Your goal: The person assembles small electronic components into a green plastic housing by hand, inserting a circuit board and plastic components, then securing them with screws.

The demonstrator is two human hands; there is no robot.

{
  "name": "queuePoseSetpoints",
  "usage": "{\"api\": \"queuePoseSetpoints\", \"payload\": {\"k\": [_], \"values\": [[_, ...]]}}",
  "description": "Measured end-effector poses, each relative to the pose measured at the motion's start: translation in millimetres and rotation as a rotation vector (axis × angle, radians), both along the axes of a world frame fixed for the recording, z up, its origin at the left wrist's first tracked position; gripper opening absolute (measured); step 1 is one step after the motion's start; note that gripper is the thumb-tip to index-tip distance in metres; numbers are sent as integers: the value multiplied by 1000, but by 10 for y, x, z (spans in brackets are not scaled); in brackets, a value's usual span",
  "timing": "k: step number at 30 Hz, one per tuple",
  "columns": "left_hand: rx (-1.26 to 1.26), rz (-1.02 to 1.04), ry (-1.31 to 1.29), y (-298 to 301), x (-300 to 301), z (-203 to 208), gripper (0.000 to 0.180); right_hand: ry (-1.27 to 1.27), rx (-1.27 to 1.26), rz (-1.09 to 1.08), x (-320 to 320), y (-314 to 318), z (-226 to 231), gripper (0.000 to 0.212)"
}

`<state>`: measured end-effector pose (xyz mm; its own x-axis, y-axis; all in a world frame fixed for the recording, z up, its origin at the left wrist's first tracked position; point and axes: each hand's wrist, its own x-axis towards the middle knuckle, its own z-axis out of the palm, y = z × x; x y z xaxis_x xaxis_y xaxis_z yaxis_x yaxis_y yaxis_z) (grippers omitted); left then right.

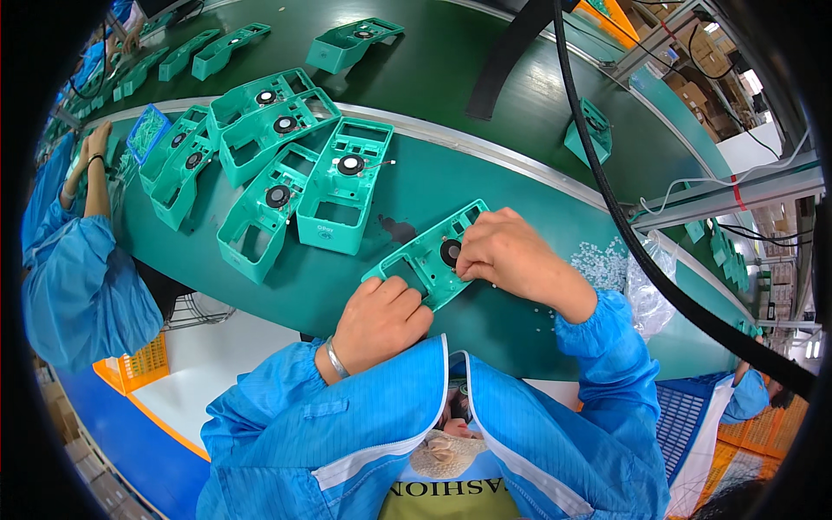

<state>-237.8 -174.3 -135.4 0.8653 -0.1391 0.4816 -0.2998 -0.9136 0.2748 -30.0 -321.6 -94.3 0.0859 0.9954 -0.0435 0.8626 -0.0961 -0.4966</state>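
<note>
Green worktop (pixel 321 286) forms the work surface, bordered on its far side by a metal rail (pixel 468 143) and a dark green conveyor (pixel 451 69).

Right hand (pixel 511 256): thumb and fingertips are drawn together at the edge of a round black unit (pixel 449 252). Whether they pinch a small part or only press cannot be told; the tips cover the contact point.

Left hand (pixel 381 321): fingers are curled over the near left end of the green housing (pixel 431 264), apparently gripping its wall.

Location: the green housing lies at a slant on the worktop between both hands, open side up, with the round black unit mounted inside.

Handling (judged): the green housing appears to be thin-walled moulded plastic, light and fairly stiff, with smooth faces that could slide under sideways force. Take hold by the outer side walls or the solid end. Avoid loading the narrow bars around the cut-outs, which may flex. Treat the round black unit as fragile; keep pressure on its rim, off its centre.

Surroundings: similar housings (pixel 328 236) stand grouped to the left. Small white parts (pixel 598 264) lie loose to the right, beside a clear plastic bag (pixel 650 290). Farther left, a co-worker's blue sleeve (pixel 87 282) reaches to the worktop near a blue tray (pixel 149 132).
</note>
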Motion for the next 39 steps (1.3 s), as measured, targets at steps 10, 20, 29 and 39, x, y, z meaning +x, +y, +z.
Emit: {"api": "queuePoseSetpoints", "payload": {"k": [10, 20, 29, 39], "values": [[9, 8, -4, 12, -7, -24, 17, -185, 25, 164, -18, 134, 150, 6], [1, 8, 17, 2, -7, -34, 14, -139, -20, 223, 36, 176, 165, 6], [-1, -11, 3, 26, 8, -55, 13, 66, -126, 157, 189, 160, -21, 5], [70, -6, -4, 111, 113, 59, 20, 26, 74, 33, 173, 76, 141, 9]]}}
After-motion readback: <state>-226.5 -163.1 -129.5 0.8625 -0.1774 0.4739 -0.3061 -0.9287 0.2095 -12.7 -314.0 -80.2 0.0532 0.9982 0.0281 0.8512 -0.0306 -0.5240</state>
